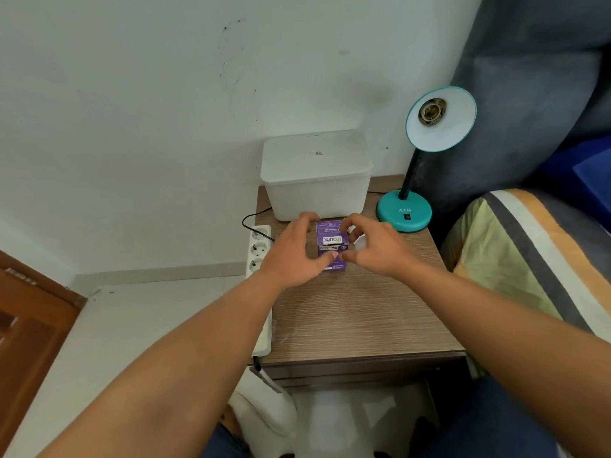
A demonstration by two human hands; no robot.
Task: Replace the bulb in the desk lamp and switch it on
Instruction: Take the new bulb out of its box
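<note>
Your hands meet over the purple bulb box point(331, 245) at frame centre.

The box lies on the bedside table point(357, 312), long axis toward the wall. Your left hand point(295, 252) cups its left side; your right hand point(375, 247) holds a white bulb point(359, 241) just right of it. The teal lamp point(429, 150), upper right, shows an empty socket.

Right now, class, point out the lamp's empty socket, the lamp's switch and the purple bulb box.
empty socket point(431, 111), head view, brass opening inside the shade
switch point(408, 216), head view, black rocker on the teal base
purple bulb box point(332, 240), head view, white label
</note>
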